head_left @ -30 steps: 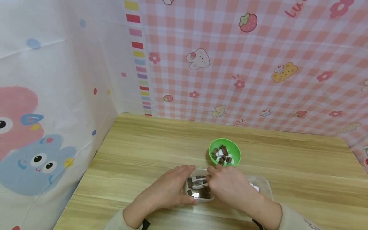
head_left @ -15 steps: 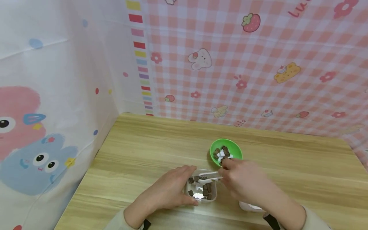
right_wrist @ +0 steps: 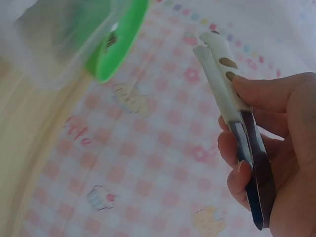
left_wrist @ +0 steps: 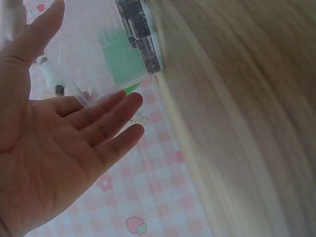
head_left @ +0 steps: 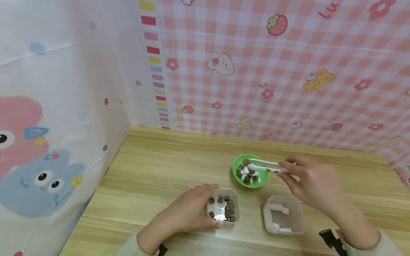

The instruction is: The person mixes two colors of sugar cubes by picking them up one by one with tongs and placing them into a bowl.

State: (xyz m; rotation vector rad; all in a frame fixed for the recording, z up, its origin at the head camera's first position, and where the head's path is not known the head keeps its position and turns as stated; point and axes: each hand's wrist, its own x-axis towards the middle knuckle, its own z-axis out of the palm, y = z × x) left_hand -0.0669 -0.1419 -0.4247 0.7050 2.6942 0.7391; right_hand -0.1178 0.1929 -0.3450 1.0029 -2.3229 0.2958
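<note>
In the head view my right hand (head_left: 309, 181) holds white tongs (head_left: 267, 170) over a green bowl (head_left: 235, 174). Small brown and white cubes fill the bowl's bottom; a brown cube (head_left: 246, 161) is right at the tongs' tips. In the right wrist view, fingers and thumb wrap the tongs' metal handle (right_wrist: 252, 168), below pale arms with cut-out ovals. My left hand (head_left: 189, 209) lies along a clear square container (head_left: 238, 209) of brown cubes (head_left: 230, 206). Its fingers (left_wrist: 103, 123) are nearly straight against the container wall in the left wrist view, thumb spread apart.
A second clear container (head_left: 301, 217), right of the first, holds several white cubes (head_left: 277, 207). The wooden table (head_left: 166, 160) meets a pink checked cloth (head_left: 205, 89) at the back and a white printed cloth (head_left: 73, 89) on the left.
My right hand has lifted the tongs out of the brown-cube container and moved right and back, bringing their tips over the bowl. The white-cube container is uncovered. My left hand stays put.
</note>
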